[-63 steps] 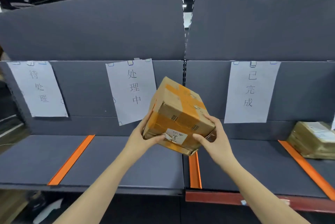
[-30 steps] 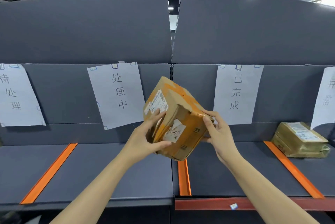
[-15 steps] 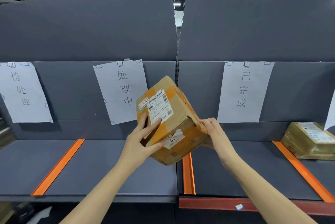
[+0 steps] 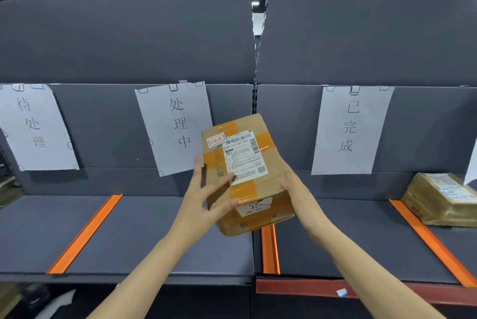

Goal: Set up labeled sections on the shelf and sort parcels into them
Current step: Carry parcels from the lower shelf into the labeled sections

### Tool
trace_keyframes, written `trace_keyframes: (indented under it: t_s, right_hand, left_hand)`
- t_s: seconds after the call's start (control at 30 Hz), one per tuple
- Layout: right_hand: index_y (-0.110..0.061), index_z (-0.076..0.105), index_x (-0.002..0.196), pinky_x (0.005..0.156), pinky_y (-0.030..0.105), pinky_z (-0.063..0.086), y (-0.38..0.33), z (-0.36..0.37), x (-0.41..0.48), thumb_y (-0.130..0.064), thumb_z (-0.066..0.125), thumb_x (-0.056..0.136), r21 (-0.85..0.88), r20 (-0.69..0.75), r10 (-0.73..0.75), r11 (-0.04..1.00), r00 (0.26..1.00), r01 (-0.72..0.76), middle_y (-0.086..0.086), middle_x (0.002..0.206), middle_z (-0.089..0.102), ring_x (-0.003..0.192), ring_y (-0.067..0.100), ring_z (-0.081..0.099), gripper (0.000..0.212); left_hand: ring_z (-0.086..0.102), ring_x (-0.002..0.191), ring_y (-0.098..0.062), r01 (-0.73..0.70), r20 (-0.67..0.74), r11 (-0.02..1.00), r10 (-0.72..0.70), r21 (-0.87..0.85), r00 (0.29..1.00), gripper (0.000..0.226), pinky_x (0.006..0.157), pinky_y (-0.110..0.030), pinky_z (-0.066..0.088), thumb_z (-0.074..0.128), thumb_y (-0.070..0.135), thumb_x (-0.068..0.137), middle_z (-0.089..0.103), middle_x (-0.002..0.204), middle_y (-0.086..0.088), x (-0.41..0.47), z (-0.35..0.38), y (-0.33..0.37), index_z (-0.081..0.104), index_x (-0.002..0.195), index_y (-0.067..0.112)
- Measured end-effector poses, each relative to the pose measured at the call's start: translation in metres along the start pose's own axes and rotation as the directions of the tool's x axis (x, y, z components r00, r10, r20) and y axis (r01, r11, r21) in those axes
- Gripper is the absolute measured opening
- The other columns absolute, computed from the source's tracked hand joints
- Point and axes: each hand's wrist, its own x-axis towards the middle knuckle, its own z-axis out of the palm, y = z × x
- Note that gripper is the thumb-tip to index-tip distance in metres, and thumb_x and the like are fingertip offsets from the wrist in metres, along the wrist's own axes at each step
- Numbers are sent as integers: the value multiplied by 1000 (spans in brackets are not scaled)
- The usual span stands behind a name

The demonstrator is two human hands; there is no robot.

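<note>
A taped cardboard parcel (image 4: 245, 171) is held in the air in front of the grey shelf (image 4: 144, 231), its white shipping label and a small red-bordered sticker facing me. My left hand (image 4: 204, 200) grips its left side, thumb on the front face. My right hand (image 4: 296, 189) supports its right side. Behind it hang three paper labels: 待处理 (image 4: 36, 127) at left, 处理中 (image 4: 175, 125) in the middle, 已完成 (image 4: 351, 127) at right. The parcel hovers over the orange divider strip (image 4: 269, 251) between the middle and right sections.
Two more orange strips (image 4: 85, 233) (image 4: 433, 241) split the shelf into sections. Another wrapped parcel (image 4: 441, 200) lies in the far right section, beside the edge of another label (image 4: 472, 164). The shelf's red front rail (image 4: 335, 290) runs below at right.
The parcel has been turned in my hands so the shipping label now faces me squarely; earlier a small numbered tag showed in front. My view swung slightly.
</note>
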Motion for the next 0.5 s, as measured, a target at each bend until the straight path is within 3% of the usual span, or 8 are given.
trace_keyframes:
  t_s: [0.07,0.1,0.17,0.23,0.4,0.5]
  right_hand:
    - [-45,29,141,82,5,37,4,-1,-4,-55,34,81,37,-35,-24,999,999,26,-26,136,46,118,-11,44,61]
    - [-47,30,140,82,3,38,5,-1,-6,-52,35,83,44,-44,-47,998,998,49,-31,134,46,119,-13,43,57]
    - [-48,33,133,83,-3,35,5,0,-10,-45,39,84,38,-57,-95,995,994,97,-41,127,45,118,-22,39,50]
    - [-47,34,131,80,-6,33,7,1,-15,-46,41,82,45,-72,-91,994,993,94,-39,128,45,112,-28,39,50]
    - [-47,31,136,84,-4,34,22,0,-25,-59,40,81,24,-108,-47,998,993,50,-39,128,47,119,-20,41,57]
    - [-54,29,130,85,-5,32,26,-7,-33,-42,39,95,-23,-150,0,1000,989,-3,-50,120,43,116,-24,38,38]
  left_hand:
    - [3,137,13,75,-26,996,-76,-44,997,78,108,-23,22,69,53,70,-6,156,18,1,2,4,29,138,50]
    - [11,135,15,106,-19,991,-108,-83,994,89,105,-18,24,70,51,70,8,154,20,1,4,6,18,141,50]
    - [31,114,26,152,21,977,-150,-147,988,94,91,-1,33,71,46,68,33,131,39,1,6,8,6,135,56]
    - [42,103,24,175,24,972,-173,-156,985,87,78,1,38,72,41,70,38,114,46,2,9,6,7,122,65]
    - [46,106,12,153,41,975,-149,-158,988,92,83,-8,38,74,36,75,40,114,43,6,13,1,0,121,67]
    - [46,111,11,134,88,981,-123,-143,989,96,88,-10,39,74,36,75,42,120,40,8,20,-1,1,133,60]
